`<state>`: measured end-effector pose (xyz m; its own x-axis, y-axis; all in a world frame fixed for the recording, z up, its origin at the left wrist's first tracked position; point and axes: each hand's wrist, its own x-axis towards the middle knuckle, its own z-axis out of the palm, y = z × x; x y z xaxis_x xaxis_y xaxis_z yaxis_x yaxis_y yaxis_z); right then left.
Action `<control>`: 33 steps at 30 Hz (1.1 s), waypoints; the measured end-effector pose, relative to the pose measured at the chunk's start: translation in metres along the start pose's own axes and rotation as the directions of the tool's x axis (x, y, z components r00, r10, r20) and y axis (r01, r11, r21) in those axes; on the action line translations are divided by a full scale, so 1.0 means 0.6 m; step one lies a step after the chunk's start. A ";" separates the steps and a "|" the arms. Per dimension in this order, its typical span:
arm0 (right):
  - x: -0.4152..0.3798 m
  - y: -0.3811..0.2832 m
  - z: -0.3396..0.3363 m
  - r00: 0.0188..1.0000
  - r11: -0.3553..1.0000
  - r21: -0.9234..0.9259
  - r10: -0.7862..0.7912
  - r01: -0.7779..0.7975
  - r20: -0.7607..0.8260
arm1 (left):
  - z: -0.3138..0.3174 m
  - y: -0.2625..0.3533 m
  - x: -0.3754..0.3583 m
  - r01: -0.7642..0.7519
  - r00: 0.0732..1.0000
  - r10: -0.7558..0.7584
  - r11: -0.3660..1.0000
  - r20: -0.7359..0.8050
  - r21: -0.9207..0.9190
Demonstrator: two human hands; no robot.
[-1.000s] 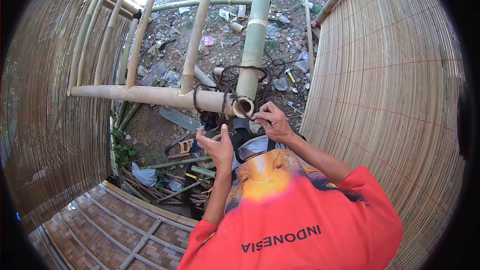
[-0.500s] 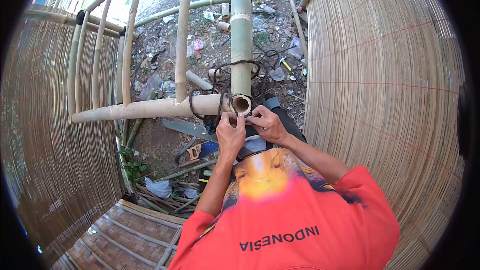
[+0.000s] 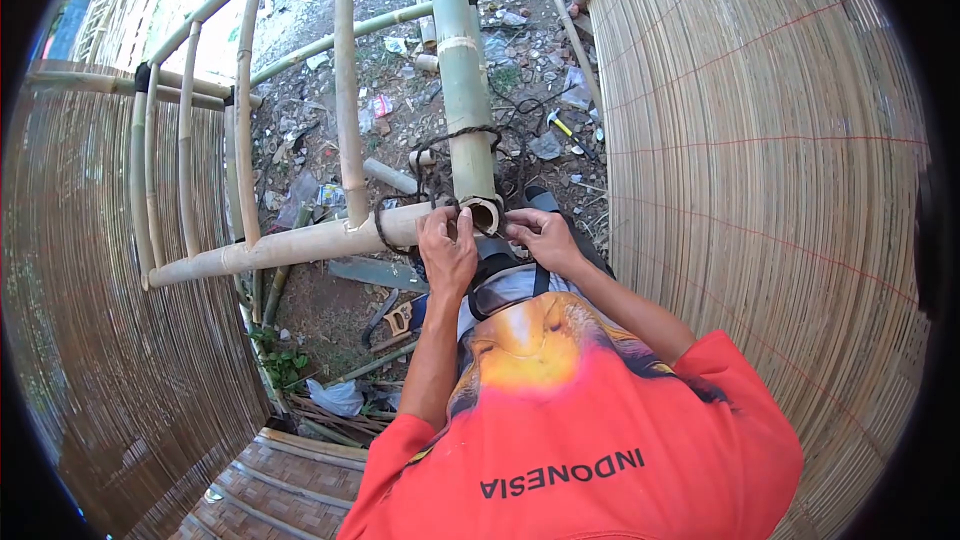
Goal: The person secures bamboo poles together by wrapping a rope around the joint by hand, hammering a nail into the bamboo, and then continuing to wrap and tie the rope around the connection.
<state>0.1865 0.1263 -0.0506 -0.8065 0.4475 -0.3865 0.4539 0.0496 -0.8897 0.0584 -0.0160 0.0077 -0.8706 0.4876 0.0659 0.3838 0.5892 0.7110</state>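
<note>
A dark fibre rope (image 3: 474, 130) loops around an upright green bamboo post (image 3: 463, 90) and hangs in coils by its lower end. The post's hollow open end (image 3: 484, 217) faces me, beside a horizontal bamboo rail (image 3: 300, 248). My left hand (image 3: 449, 252) is at the left of that opening, thumb and fingers closed around a piece of the rope against the rail. On the opening's right, my right hand (image 3: 547, 241) pinches the rope where it passes around the rim. The fingertips are partly hidden.
Slatted bamboo screens (image 3: 740, 170) stand on the right and left. A hammer (image 3: 568, 130) lies on the littered ground, and a handsaw (image 3: 398, 319) is below the rail. Thin bamboo uprights (image 3: 347, 90) rise from the rail. A woven bamboo panel (image 3: 290, 490) is at lower left.
My hands have moved apart, from together below the opening to either side of it. The view has shifted, so the rail now slants more and the post leans.
</note>
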 end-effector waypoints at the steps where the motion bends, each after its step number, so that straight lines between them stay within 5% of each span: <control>1: 0.008 0.010 0.009 0.990 0.958 0.252 0.128 -0.139 0.062 | -0.001 -0.001 -0.004 0.003 1.000 -0.004 1.000 -0.021 -0.024; 2: 0.014 0.021 0.014 0.961 0.834 0.477 0.230 -0.276 0.154 | -0.002 -0.001 -0.007 0.007 0.999 -0.009 0.999 -0.043 -0.047; 6: 0.036 0.017 0.008 0.915 0.690 0.603 0.322 -0.402 0.242 | -0.018 0.002 -0.009 0.028 0.999 -0.024 0.988 0.032 -0.154; 7: 0.041 0.010 0.004 0.910 0.637 0.650 0.321 -0.413 0.264 | -0.029 0.023 -0.011 0.300 0.950 -0.265 0.922 0.163 -0.245; 8: 0.046 0.004 0.001 0.904 0.581 0.694 0.319 -0.425 0.286 | -0.029 0.026 -0.014 0.292 0.952 -0.257 0.925 0.166 -0.241; 16: 0.071 0.014 -0.005 0.884 0.550 0.692 0.277 -0.468 0.377 | -0.023 0.045 -0.029 0.452 0.889 -0.294 0.680 0.351 -0.577; 19: 0.078 0.034 0.000 0.881 0.522 0.711 0.237 -0.471 0.409 | -0.028 0.026 -0.017 0.587 0.795 -0.469 0.433 0.386 -0.684; 22: 0.081 0.031 -0.013 0.868 0.544 0.682 0.228 -0.489 0.440 | -0.038 0.003 0.008 0.511 0.815 -0.489 0.353 0.311 -0.783; 24: 0.086 0.020 -0.025 0.855 0.569 0.646 0.241 -0.508 0.460 | -0.039 -0.006 0.022 0.487 0.836 -0.499 0.487 0.226 -0.725; 25: 0.090 0.016 -0.030 0.893 0.722 0.537 0.272 -0.436 0.359 | -0.040 -0.008 0.032 0.227 0.960 -0.273 0.885 -0.059 -0.407; 26: 0.093 0.011 -0.031 0.927 0.845 0.396 0.277 -0.360 0.251 | -0.041 -0.010 0.040 -0.063 0.977 0.077 0.995 -0.197 0.072; 27: 0.099 0.023 -0.018 0.991 0.956 0.264 0.135 -0.129 -0.005 | -0.034 -0.026 0.041 0.041 0.988 -0.053 0.996 -0.144 -0.081; 28: 0.097 -0.015 -0.029 0.991 0.958 0.254 0.133 -0.131 0.009 | -0.034 -0.025 0.046 0.054 0.986 -0.066 0.995 -0.156 -0.082; 29: 0.094 -0.054 -0.045 0.996 0.991 0.097 -0.087 0.090 -0.035 | -0.034 -0.025 0.053 0.171 0.978 -0.183 0.978 -0.096 -0.122; 31: 0.103 -0.116 -0.053 0.873 0.856 -0.176 -0.484 0.486 0.057 | -0.032 -0.023 0.062 0.404 0.914 -0.404 0.895 0.040 -0.188; 33: 0.113 -0.172 -0.043 0.794 0.723 -0.336 -0.583 0.604 0.172 | -0.027 -0.030 0.071 0.344 0.939 -0.344 0.930 0.025 -0.128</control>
<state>0.0946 0.1744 0.0215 -0.9701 0.1732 0.1702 -0.0314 0.6057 -0.7951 0.0096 -0.0163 0.0088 -0.9415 0.2709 -0.2003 0.0177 0.6335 0.7735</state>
